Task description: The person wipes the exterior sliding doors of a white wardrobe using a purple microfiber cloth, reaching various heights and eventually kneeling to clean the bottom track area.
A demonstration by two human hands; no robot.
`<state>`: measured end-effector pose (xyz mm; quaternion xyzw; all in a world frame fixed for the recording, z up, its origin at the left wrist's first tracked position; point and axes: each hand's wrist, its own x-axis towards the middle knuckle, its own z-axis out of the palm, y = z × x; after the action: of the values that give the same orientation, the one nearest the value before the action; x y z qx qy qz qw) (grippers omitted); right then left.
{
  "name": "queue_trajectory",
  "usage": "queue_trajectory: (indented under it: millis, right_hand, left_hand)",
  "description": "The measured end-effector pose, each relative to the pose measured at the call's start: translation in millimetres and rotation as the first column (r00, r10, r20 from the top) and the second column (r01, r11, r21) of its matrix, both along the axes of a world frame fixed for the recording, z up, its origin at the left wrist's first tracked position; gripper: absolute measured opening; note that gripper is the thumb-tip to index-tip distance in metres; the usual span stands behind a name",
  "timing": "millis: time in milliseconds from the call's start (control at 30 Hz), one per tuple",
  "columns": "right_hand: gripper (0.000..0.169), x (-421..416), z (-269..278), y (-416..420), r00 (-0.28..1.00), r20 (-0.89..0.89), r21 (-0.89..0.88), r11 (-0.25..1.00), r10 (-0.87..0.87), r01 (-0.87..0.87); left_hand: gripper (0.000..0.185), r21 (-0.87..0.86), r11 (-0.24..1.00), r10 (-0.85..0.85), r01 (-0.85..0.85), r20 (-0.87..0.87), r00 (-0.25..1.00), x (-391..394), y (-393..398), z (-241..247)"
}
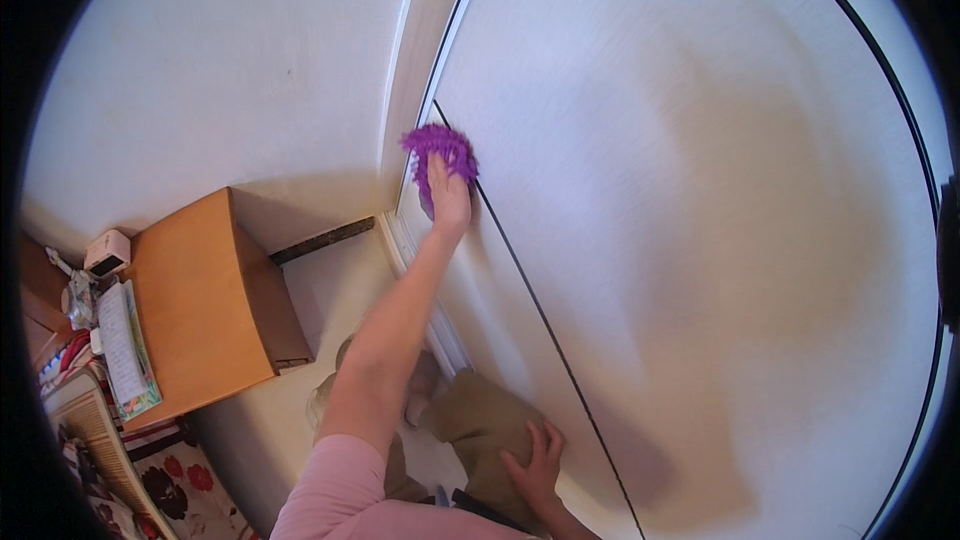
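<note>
Against the lower left part of a large pale sliding door panel, my left hand presses a purple chenille cleaning mitt or cloth. The fingers lie over the shaggy cloth, close to the panel's side frame and a thin dark line that runs across the panel. My right hand rests with spread fingers on the knee of my olive trousers and holds nothing.
An orange-brown wooden cabinet stands at the left by the white wall, bearing papers and a small pink device. A wicker-edged chair or basket and flowered fabric lie lower left.
</note>
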<state>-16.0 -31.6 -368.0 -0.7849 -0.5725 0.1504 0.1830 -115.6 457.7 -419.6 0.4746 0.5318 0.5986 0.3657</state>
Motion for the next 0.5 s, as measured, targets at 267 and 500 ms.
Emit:
queue_trajectory:
  millis: [267, 500]
  right_hand:
    - [0.074, -6, 3, 4, 0.999, -0.005, 0.004, 0.999, -0.047, 0.047]
    - [0.075, -2, 4, 5, 0.999, -0.013, -0.058, 0.997, -0.052, 0.051]
  left_hand:
    - [0.049, 0.333, 0.905, -0.108, 0.265, -0.421, 0.900, 44, -185, -2]
    - [0.039, 0.619, 0.780, 0.160, 0.096, -0.344, 0.925, 30, -100, 14]
